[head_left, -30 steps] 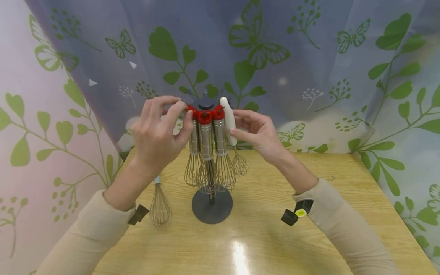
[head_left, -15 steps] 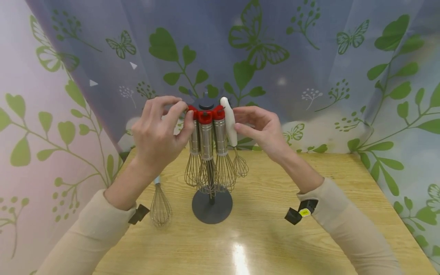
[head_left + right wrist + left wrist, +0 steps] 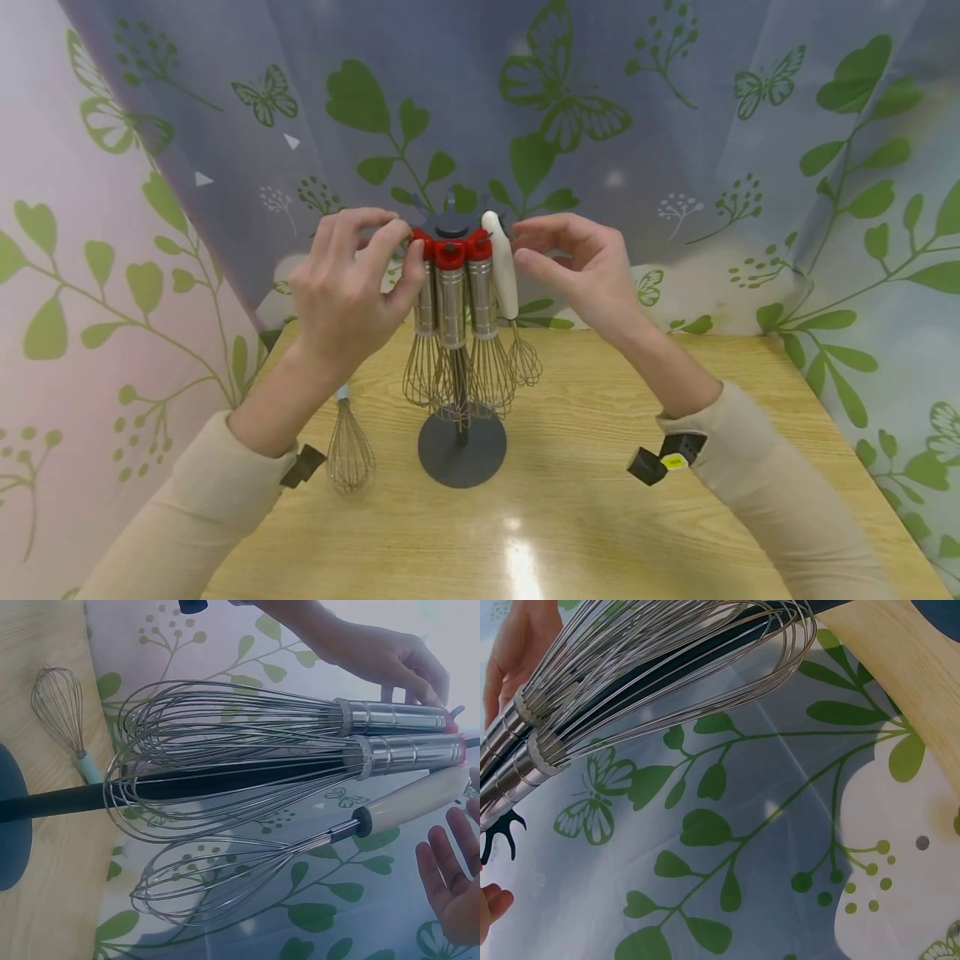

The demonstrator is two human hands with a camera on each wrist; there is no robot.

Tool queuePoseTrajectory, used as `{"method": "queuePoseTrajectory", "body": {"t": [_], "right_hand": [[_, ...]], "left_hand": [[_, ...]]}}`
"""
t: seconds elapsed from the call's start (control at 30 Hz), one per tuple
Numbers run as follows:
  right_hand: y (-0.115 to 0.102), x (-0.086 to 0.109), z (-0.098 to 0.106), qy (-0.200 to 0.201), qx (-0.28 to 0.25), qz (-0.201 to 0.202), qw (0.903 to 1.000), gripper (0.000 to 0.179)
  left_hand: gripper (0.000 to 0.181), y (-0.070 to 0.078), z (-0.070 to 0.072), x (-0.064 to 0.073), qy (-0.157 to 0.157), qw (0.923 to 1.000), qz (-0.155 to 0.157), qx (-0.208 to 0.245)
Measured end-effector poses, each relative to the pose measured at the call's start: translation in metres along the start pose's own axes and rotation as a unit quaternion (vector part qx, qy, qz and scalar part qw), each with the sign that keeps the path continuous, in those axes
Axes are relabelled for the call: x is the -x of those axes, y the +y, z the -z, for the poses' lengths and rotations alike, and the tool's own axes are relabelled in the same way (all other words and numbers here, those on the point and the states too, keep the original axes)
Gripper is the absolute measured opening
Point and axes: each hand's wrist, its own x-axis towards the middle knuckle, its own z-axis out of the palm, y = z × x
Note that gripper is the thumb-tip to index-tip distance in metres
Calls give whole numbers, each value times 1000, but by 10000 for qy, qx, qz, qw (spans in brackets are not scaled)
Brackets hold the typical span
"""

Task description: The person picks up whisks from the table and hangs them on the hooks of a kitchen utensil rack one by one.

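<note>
A dark whisk stand (image 3: 462, 458) with a round base and hooks at its top bears several whisks. Three steel-handled whisks (image 3: 452, 307) with red ends hang side by side at its front. To their right hangs a smaller whisk with a white handle (image 3: 502, 271), slightly tilted. My left hand (image 3: 341, 283) pinches the red end of the leftmost steel-handled whisk at its hook. Just right of the white handle, my right hand (image 3: 588, 262) holds nothing, fingers loosely bent and apart from it. The right wrist view shows those fingers (image 3: 448, 859) spread beside the white handle.
Left of the stand's base, a whisk with a pale blue handle (image 3: 350, 450) lies on the wooden table (image 3: 570, 500). Behind the stand hangs a curtain (image 3: 675, 167) with green leaves and butterflies; a similar one closes each side.
My right hand has let go of the white-handled whisk and drawn back slightly to the right. The whisk stays hanging. The left hand keeps its place.
</note>
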Motion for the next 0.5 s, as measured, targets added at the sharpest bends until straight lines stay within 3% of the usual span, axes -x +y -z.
{"method": "queuePoseTrajectory", "body": {"t": [0.5], "right_hand": [[-22,-12,1,185,1008,61,9947,18]], "left_hand": [[11,2,0,-1,-16,10000,42,-6]]}}
